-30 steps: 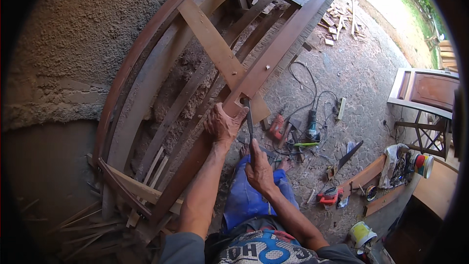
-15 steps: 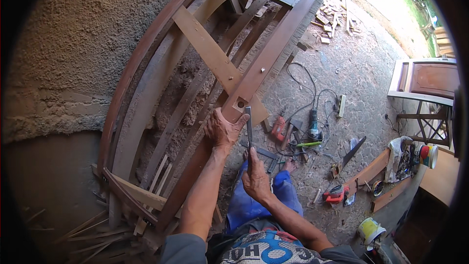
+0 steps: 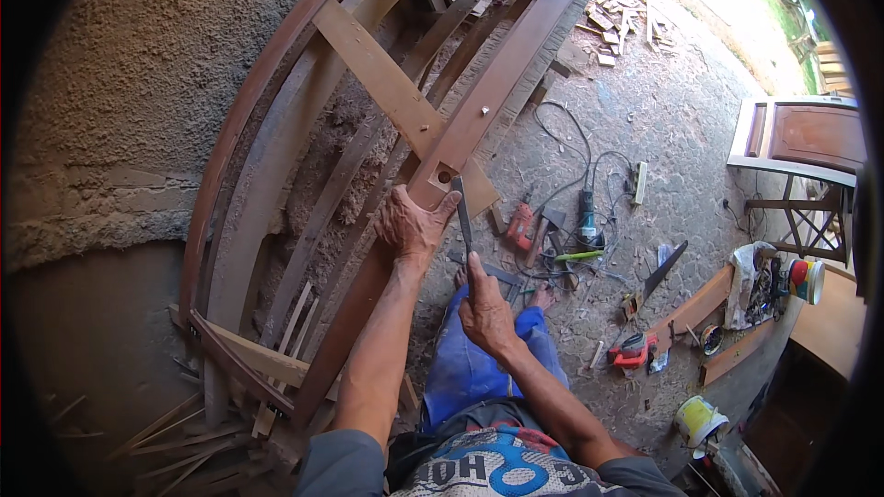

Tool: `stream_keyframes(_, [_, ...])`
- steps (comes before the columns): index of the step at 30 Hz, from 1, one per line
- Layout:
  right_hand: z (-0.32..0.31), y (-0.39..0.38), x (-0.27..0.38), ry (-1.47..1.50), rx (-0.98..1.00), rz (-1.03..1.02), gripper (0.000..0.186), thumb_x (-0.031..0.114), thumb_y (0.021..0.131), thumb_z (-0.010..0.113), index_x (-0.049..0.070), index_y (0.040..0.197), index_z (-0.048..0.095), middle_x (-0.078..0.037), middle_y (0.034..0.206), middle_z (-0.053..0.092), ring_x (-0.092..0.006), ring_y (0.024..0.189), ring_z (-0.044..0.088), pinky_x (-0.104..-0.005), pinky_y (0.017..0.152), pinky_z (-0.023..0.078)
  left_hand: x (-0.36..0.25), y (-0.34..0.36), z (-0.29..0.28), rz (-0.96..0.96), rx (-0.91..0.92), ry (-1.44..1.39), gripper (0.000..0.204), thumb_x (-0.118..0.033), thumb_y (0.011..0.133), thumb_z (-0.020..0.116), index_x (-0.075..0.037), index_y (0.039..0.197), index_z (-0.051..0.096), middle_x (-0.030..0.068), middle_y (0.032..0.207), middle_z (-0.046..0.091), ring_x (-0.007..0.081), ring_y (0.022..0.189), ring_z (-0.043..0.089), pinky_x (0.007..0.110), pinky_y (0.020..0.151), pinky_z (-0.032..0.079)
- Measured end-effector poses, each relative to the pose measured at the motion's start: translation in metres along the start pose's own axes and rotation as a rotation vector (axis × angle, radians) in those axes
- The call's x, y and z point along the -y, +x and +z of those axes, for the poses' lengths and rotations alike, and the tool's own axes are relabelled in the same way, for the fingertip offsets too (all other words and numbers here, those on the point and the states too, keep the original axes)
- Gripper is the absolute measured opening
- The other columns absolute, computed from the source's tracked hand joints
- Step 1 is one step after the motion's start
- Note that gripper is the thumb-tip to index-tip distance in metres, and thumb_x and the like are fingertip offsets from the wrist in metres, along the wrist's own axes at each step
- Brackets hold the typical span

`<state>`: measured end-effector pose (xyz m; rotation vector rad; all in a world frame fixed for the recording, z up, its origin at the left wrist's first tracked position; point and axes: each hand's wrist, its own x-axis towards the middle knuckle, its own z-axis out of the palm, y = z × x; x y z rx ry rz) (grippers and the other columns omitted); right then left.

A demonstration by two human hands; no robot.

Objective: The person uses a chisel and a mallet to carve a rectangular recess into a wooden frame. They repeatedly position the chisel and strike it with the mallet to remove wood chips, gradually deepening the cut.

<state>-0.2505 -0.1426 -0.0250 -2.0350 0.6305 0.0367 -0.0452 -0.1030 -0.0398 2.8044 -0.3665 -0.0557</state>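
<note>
A reddish-brown wooden rail (image 3: pixel 493 97), part of a large curved frame, runs slantwise before me. A squared recess with a round dark hole (image 3: pixel 444 178) is cut into its face. My left hand (image 3: pixel 412 224) grips the rail just below the recess, its thumb reaching toward the blade. In my right hand (image 3: pixel 486 313) is a chisel (image 3: pixel 463 212), held by its handle, which the fingers mostly hide. The blade points away from me, its tip at the rail's right edge beside the recess. A paler cross-board (image 3: pixel 382 83) passes under the rail.
Right of the frame, a red drill (image 3: pixel 520 225), an axe-like tool (image 3: pixel 545 232) and a corded grinder (image 3: pixel 587 219) lie on the floor. Farther right are a handsaw (image 3: pixel 665 269), a red power planer (image 3: pixel 633 350) and a yellowish bucket (image 3: pixel 700 421). A rough wall (image 3: pixel 138 110) stands left.
The chisel's tip has moved slightly farther up along the rail's edge beside the recess, and its blade leans more to the left. My left hand keeps its grip; the whole view has shifted a little.
</note>
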Motion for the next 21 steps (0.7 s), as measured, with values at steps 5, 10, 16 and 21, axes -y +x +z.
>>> stream_keyframes(5, [0.002, 0.005, 0.007, 0.470, -0.169, -0.121, 0.082, 0.004, 0.092, 0.056, 0.014, 0.162, 0.015, -0.019, 0.104, 0.059, -0.0314, 0.080, 0.066, -0.0448, 0.067, 0.055, 0.005, -0.002, -0.001, 0.045, -0.054, -0.033, 0.099, -0.087, 0.073, 0.060, -0.002, 0.122, 0.058, 0.0214, 0.115, 0.063, 0.0407, 0.111, 0.060, 0.052, 0.092, 0.046])
stream_keyframes(10, [-0.027, -0.011, 0.015, 1.124, -0.401, 0.166, 0.076, 0.005, 0.099, 0.054, 0.018, 0.162, 0.014, -0.005, 0.083, 0.058, -0.0099, 0.049, 0.050, -0.0286, 0.045, 0.046, 0.014, 0.008, 0.010, 0.329, -0.350, -0.115, 0.051, -0.046, 0.088, 0.074, -0.014, 0.126, 0.063, 0.0169, 0.122, 0.063, 0.0372, 0.114, 0.060, 0.051, 0.098, 0.046])
stream_keyframes(16, [-0.065, -0.022, -0.046, 0.782, -0.267, 0.329, 0.071, 0.009, 0.097, 0.057, 0.015, 0.160, 0.026, -0.003, 0.069, 0.056, -0.0125, 0.053, 0.055, -0.0316, 0.047, 0.047, -0.039, 0.022, 0.014, 0.325, -0.270, -0.235, 0.025, -0.026, 0.081, 0.082, -0.011, 0.099, 0.074, 0.0135, 0.117, 0.063, 0.0361, 0.109, 0.062, 0.048, 0.092, 0.050])
stream_keyframes(21, [-0.031, -0.058, -0.140, 0.527, -0.294, 0.557, 0.079, 0.023, 0.094, 0.067, 0.014, 0.161, 0.027, -0.010, 0.076, 0.064, -0.0169, 0.061, 0.062, -0.0351, 0.057, 0.053, -0.027, 0.028, 0.053, 0.443, -0.444, -0.241, 0.016, -0.019, 0.069, 0.088, -0.013, 0.076, 0.075, 0.0072, 0.106, 0.065, 0.0300, 0.098, 0.063, 0.048, 0.086, 0.050])
